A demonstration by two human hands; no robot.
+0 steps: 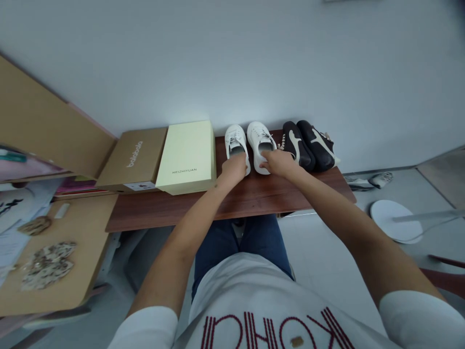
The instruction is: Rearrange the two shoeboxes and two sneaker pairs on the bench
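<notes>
Two white lace-up sneakers stand side by side on a dark wood bench, toes toward the wall. My left hand (234,167) grips the heel of the left white sneaker (234,134), fingers closed at its opening. The heel of the right white sneaker (258,131) is pinched by my right hand (278,162), the thumb outside and the other fingers partly hidden. Just right of them sits a pair of dark brown sneakers (317,143) with cream stripes. On the left, a pale yellow shoebox (187,155) marked MEIZHIYUAN lies closed beside a brown balabala shoebox (132,157).
The bench (145,213) runs along a pale wall (225,58). At left is a light wood desk (83,228) with papers and a patterned scrunchie (49,264). Right of the bench, a round white base (395,220) and grey shoes (380,180) are on the floor.
</notes>
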